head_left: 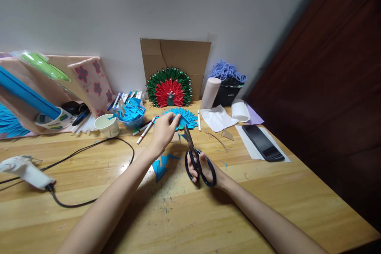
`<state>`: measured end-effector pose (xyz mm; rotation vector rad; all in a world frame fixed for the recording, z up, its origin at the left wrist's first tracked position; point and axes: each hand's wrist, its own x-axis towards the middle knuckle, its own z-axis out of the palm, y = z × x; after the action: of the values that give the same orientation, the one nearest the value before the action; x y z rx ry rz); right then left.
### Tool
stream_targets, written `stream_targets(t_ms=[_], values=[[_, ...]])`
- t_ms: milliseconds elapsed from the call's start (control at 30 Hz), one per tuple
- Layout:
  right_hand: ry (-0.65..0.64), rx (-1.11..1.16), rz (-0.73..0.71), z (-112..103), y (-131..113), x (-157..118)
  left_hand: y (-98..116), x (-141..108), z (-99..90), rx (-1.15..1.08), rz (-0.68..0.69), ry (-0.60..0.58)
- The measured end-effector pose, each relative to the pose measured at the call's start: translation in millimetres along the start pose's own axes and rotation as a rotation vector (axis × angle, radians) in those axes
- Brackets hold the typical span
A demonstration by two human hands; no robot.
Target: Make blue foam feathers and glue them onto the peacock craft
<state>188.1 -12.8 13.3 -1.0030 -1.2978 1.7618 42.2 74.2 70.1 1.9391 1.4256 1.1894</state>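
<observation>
My right hand [200, 166] grips black-handled scissors [189, 139], fingers through the loops and blades pointing away from me. My left hand [165, 129] is closed in a pinch near the blade tips, on a small blue paper piece [183, 120] that is partly hidden against the fan behind it. That fan of layered blue paper points [190, 116] lies on the table just beyond my fingers. Cut blue paper scraps [160, 170] rest on the wood between my forearms.
A red and green peacock [169, 89] leans on cardboard [178, 51] at the wall. At left are a tub of blue pieces [132, 113], a paper cup [107, 125] and a white corded glue gun [29, 170]. A phone [263, 143] lies right, near white paper [218, 118].
</observation>
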Motion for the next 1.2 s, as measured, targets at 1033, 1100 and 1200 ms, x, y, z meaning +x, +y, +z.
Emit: stream_targets(t_ms=[1033, 1100, 1200], values=[[0.037, 0.088, -0.009, -10, 12, 8, 3, -3, 2.8, 0.050, 0.019, -0.081], [0.052, 0.042, -0.021, -10, 12, 8, 3, -3, 2.9, 0.047, 0.011, -0.086], [0.065, -0.028, -0.036, -11, 12, 7, 2, -2, 3.4, 0.039, -0.002, -0.085]])
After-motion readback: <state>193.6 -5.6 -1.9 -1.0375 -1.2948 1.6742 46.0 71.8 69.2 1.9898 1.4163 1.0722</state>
